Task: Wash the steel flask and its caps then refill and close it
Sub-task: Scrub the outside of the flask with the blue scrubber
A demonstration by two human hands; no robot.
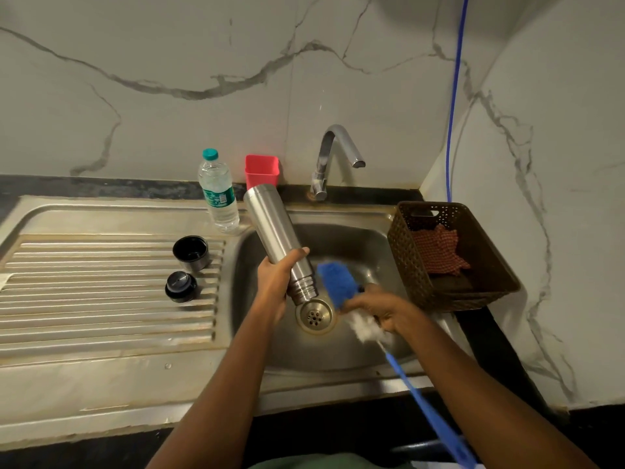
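Note:
My left hand (pixel 275 279) grips the steel flask (pixel 274 231) near its threaded neck, holding it tilted over the sink basin (pixel 355 242) with the mouth pointing down toward the drain (pixel 315 315). My right hand (pixel 382 308) holds a bottle brush (pixel 338 282) by its bristle end; the blue and white bristles are beside the flask's mouth, and the blue handle trails toward me. Two caps rest on the ribbed drainboard (pixel 101 292): a black cup-shaped cap (pixel 190 253), open side up, and a smaller inner cap (pixel 181 286).
A plastic water bottle (pixel 218 192) with a teal lid and a red square cup (pixel 262 170) stand behind the basin. The tap (pixel 333 154) is off. A brown woven basket (pixel 449 255) with a red cloth sits right of the sink.

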